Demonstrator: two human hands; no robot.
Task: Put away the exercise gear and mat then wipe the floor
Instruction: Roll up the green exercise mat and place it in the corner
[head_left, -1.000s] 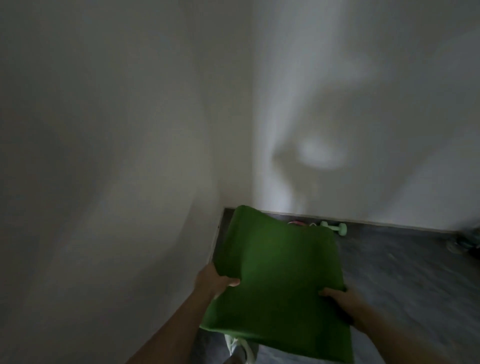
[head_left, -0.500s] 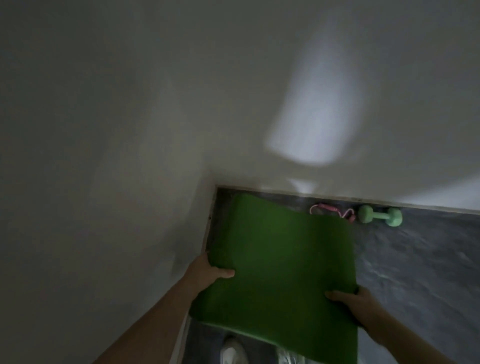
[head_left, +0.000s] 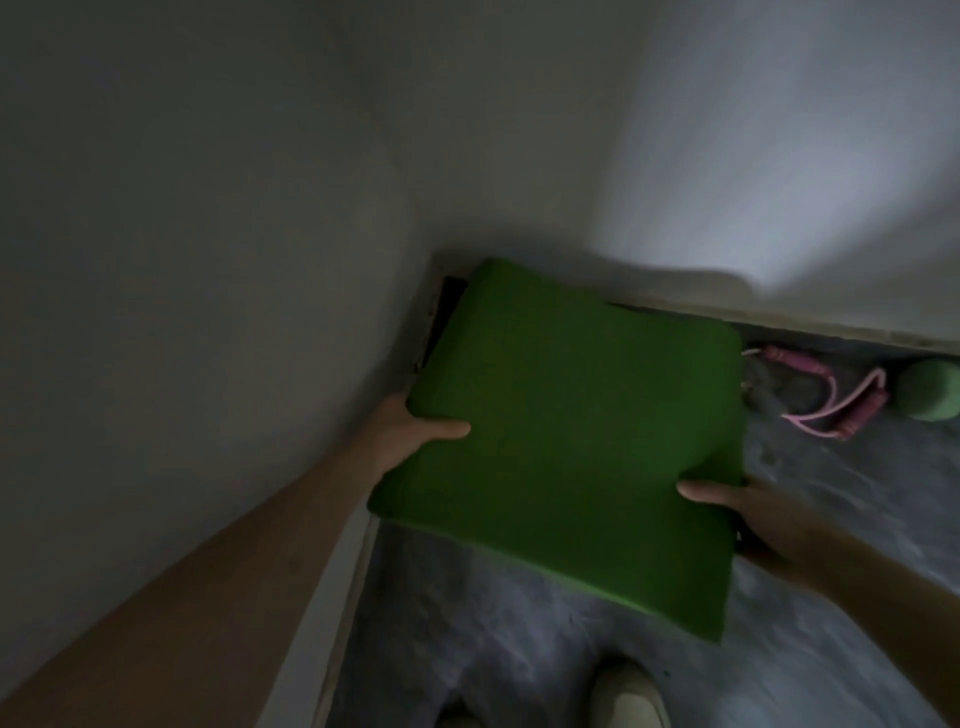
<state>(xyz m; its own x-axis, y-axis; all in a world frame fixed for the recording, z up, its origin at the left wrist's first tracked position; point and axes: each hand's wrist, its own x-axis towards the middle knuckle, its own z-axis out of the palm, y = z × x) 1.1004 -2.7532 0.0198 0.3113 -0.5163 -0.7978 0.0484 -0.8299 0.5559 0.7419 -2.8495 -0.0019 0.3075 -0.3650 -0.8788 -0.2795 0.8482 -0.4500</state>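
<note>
The folded green mat (head_left: 571, 441) hangs over the floor at the wall corner (head_left: 441, 270), its far edge nearest that corner. The left hand (head_left: 410, 431) pinches the corner-side edge, the right hand (head_left: 748, 525) grips the opposite edge, thumbs on top. It looks soft, foamy, slab-shaped, probably folded double. A pink jump rope (head_left: 831, 395) lies beyond it.

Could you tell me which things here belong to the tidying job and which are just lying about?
Part of the job:
green mat, held by left hand and right hand
pink skipping rope
green dumbbell
floor

Just there:
shoe
wall
</note>
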